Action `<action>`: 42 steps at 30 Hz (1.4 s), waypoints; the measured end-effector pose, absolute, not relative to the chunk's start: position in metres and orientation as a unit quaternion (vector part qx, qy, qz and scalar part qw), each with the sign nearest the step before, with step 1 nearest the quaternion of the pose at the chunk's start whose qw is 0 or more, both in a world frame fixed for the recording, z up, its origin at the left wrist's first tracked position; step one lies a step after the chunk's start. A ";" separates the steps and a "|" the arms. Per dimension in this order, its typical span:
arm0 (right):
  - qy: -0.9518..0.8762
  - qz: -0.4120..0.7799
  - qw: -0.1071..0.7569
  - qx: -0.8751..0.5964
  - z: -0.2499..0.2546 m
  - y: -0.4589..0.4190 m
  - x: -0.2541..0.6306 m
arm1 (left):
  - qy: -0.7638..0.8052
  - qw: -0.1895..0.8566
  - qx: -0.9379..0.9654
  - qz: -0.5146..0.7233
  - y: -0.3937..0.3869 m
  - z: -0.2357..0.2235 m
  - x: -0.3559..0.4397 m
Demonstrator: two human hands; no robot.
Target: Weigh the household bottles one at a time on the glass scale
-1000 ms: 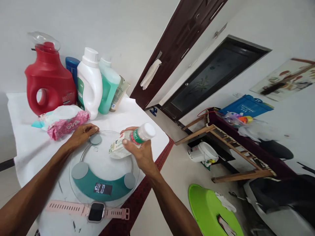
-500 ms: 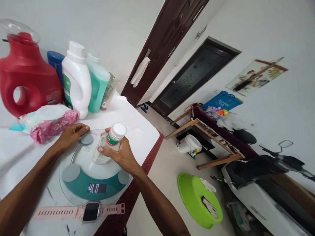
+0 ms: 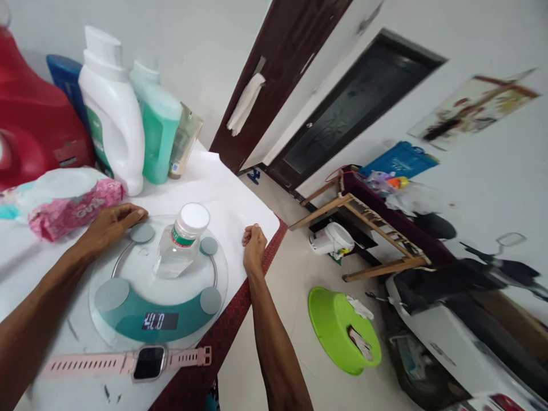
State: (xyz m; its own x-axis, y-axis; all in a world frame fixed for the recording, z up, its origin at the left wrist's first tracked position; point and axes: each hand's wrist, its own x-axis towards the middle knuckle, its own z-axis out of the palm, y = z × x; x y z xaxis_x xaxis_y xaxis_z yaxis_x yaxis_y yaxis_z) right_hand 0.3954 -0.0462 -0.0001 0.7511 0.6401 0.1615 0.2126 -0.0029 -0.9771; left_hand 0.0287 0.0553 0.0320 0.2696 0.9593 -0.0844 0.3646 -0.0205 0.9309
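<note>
A clear bottle (image 3: 173, 260) with a white cap and a green-and-red neck label stands upright on the round glass scale (image 3: 165, 294). Lit digits show on the scale's display, hard to read. My left hand (image 3: 112, 225) rests at the scale's far left rim, thumb and fingers pressed together; whether anything is between them is hidden. To the right of the scale, my right hand (image 3: 254, 247) is curled in a loose fist near the table's right edge, apart from the bottle. A smartwatch with a pink strap (image 3: 149, 362) lies in front of the scale.
Behind the scale stand a red jug (image 3: 38, 114), a white bottle (image 3: 112, 108), a green bottle (image 3: 158, 125) and a tube (image 3: 185, 142). A pink wipes pack (image 3: 77, 205) lies at left. A green basin (image 3: 334, 331) and white bucket (image 3: 331, 238) are on the floor.
My right hand has let go of the bottle, which now stands on the scale, and has drawn back to the right. My left hand stays at the scale's rim. The view has shifted.
</note>
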 end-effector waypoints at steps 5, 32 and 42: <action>-0.321 0.181 0.637 -0.677 -0.014 -0.050 0.401 | 0.498 0.494 0.631 0.331 0.054 0.028 0.032; -0.564 0.312 0.495 -0.583 0.080 -0.109 0.256 | 0.440 0.525 0.619 0.384 0.057 0.011 0.035; -0.587 0.213 0.537 -0.567 0.105 -0.049 0.258 | 0.423 0.497 0.645 0.399 0.064 -0.004 0.039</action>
State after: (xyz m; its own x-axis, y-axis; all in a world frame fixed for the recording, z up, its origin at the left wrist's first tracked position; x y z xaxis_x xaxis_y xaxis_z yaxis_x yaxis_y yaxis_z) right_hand 0.2580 -0.0494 0.1052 0.2205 0.8947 0.3885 0.4357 0.2660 -0.8599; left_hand 0.0391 0.0642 -0.0040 0.3249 0.9411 0.0940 0.1488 -0.1490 0.9776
